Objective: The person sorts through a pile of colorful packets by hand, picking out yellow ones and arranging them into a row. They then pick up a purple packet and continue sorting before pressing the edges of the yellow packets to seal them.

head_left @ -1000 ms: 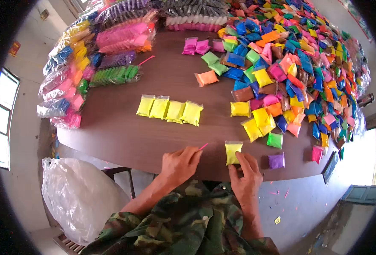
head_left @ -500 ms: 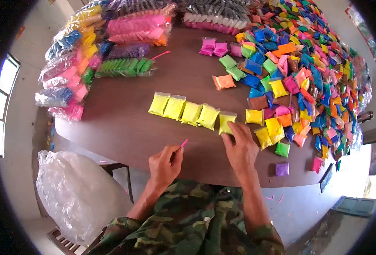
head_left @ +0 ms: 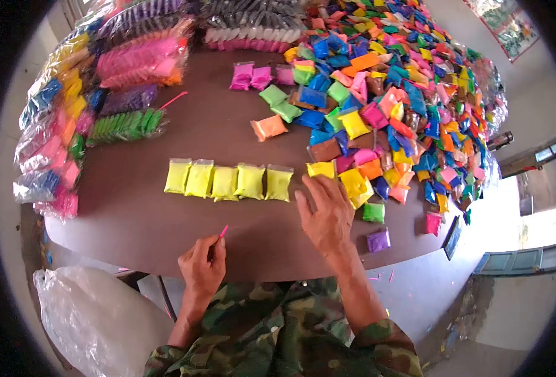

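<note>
Pinched between the thumb and fingers of my left hand [head_left: 201,264] is a thin pink strip [head_left: 224,231], its tip pointing up. My right hand [head_left: 329,220] has its thumb and fingers apart, fingertips right at the lower edge of a deeper yellow packet [head_left: 320,169]. To the left of that hand lies a row of several pale yellow packets [head_left: 225,183], side by side in clear bags. Two more yellow packets [head_left: 355,186] lie just beyond the right hand, partly overlapping, with a green packet [head_left: 373,212] and a purple packet [head_left: 378,240] nearer me.
A large heap of mixed-colour packets [head_left: 410,94] covers the table's right side. Bundled packets in clear bags [head_left: 143,63] are stacked at the back left. An orange packet [head_left: 269,128] lies before the heap. A big clear plastic bag [head_left: 96,314] stands below the table's left edge.
My right hand has let go of the last pale yellow packet, which now lines up with the row, and has moved to the deeper yellow one. The whole view has shifted.
</note>
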The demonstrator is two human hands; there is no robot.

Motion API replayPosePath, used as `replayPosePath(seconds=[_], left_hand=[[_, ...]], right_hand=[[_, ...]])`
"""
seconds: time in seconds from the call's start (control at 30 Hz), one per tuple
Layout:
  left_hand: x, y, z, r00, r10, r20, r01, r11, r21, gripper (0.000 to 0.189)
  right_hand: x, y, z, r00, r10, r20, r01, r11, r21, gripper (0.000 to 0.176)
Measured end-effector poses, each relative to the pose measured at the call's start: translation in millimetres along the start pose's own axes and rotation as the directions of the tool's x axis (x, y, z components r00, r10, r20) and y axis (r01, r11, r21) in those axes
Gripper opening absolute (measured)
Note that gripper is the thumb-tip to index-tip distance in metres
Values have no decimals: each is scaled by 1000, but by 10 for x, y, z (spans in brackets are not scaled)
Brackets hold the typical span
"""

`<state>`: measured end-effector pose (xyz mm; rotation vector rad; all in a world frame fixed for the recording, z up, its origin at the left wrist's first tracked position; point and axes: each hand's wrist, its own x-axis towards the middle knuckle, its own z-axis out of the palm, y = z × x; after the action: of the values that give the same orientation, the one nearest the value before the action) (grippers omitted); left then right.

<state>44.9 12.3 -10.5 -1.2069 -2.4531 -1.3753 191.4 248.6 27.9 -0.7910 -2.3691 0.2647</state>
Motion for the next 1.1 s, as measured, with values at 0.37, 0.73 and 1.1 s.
replayPosePath(seconds=[0.37,0.73,1.1], left_hand=[[-4,14,-25,999,-17,36,15,998,57,8],[14,61,8,996,-64,57,57,991,122,7],[10,-18,-9,995,-32,90,12,977,214,6]], right_hand=[[961,1185,-234,966,-231,119,257,914,-313,41],[1298,2252,-857,945,-318,76,325,886,-332,30],[1520,3160,-1191,989,-45,-139,-15,913,-408,36]])
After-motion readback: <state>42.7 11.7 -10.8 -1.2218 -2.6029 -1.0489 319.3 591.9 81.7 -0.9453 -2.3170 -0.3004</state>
